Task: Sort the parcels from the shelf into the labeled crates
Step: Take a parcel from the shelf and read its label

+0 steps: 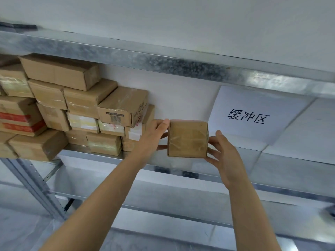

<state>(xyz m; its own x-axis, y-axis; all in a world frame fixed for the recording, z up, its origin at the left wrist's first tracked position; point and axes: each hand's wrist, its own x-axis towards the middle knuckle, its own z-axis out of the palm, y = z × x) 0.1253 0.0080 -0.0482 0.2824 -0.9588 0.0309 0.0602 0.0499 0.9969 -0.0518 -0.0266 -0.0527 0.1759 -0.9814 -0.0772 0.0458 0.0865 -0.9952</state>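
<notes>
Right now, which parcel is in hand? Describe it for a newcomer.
On the metal shelf, look left of the white paper sign. A small, squarish brown parcel is held between the left hand and right hand. Unlike the stacked parcels at left, it is separate.

Small parcel [187, 138]: brown carton, clear-taped, square face forward, held between left hand [154, 134] and right hand [224, 153]. Parcel stack [72, 109]: taped brown cartons piled on shelf [105, 156], 9 o'clock of small parcel.

bright, even light — soft focus, edges bowed by wide-angle.
</notes>
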